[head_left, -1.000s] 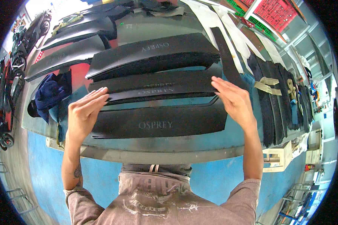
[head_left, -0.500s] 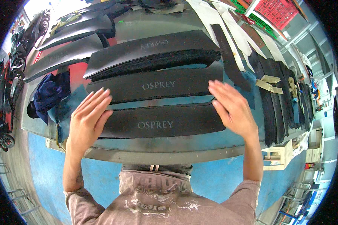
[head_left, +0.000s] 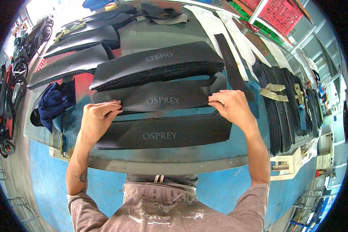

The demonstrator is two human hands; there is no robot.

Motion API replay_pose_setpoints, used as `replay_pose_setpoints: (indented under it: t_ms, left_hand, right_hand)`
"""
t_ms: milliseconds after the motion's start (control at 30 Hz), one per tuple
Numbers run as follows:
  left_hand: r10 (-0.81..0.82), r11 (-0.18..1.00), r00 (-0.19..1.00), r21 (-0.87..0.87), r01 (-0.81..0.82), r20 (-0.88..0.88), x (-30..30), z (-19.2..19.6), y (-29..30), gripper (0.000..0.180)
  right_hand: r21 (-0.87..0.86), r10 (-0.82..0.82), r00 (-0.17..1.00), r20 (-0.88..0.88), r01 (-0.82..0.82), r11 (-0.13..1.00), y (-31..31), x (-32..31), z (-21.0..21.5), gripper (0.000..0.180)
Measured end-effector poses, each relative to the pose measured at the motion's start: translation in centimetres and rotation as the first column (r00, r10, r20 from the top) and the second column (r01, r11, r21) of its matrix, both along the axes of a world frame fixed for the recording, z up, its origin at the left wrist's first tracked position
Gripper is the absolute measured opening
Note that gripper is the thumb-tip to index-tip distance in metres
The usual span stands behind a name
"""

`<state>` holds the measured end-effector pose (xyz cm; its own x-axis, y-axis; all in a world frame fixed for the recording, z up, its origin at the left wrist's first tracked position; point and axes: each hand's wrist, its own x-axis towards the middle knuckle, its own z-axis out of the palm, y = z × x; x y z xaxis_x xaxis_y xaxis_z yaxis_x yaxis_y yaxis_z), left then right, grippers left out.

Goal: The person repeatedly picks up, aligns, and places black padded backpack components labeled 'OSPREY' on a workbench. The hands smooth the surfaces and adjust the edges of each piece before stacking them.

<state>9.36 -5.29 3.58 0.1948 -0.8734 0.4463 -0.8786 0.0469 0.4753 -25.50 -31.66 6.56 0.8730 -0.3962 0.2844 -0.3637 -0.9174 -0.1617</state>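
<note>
A black printed sheet [head_left: 143, 91] with light lettering spans the space between my hands, its surface slightly bowed. At its near left corner my left hand [head_left: 98, 116] pinches the edge between thumb and fingers. My right hand [head_left: 232, 106] grips the near right corner the same way, knuckles up. Closer to me lies another black lettered panel [head_left: 181, 137], flat along the front of the table. Just beyond the held sheet stands a thick stack of black panels [head_left: 158, 62], its layered edge facing me.
More black panel stacks [head_left: 73, 62] fill the far left, near a dark blue cloth [head_left: 56, 102]. White strips [head_left: 208, 29] run across the back right, beside a narrow dark strip [head_left: 230, 62]. Bundles of black pieces [head_left: 274, 112] line the right side. The table's front edge [head_left: 174, 165] curves before me.
Both hands have closed from a flat, outstretched pose onto the near corners of the middle sheet, which now bows. The view has shifted slightly, so the table sits lower.
</note>
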Motion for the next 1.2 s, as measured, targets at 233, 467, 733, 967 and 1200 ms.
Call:
replay_pose_setpoints:
  t_ms: [233,467,733,967,1200]
  left_hand:
    - [0.009,0.992,0.988,-0.12,-0.028,-0.157,1.0,1.9,0.2,0.022]
    - [-0.133,0.99,0.978,0.06,0.125,0.162,-0.2,0.9,7.8,0.029]
    - [-0.115,0.992,0.978,0.065,0.105,0.176,-1.1,1.9,5.4,0.041]
    - [-0.128,0.985,0.971,0.142,0.1,0.204,0.4,0.0,-0.4,0.027]
    - [-0.143,0.988,0.952,0.099,0.12,0.272,0.0,0.2,0.2,0.028]
  right_hand:
    - [0.337,-0.117,0.912,0.394,-0.025,0.941,-0.8,-1.0,0.7,0.022]
    - [-0.096,0.236,0.971,0.036,-0.232,0.968,5.3,-7.3,0.5,0.036]
    - [0.166,0.181,0.983,0.016,-0.181,0.969,3.7,-5.2,1.3,0.045]
    - [-0.124,0.126,0.991,-0.042,-0.13,0.984,-0.5,0.5,-1.3,0.032]
    - [-0.203,0.148,0.984,-0.096,-0.165,0.965,0.0,0.0,-1.2,0.033]
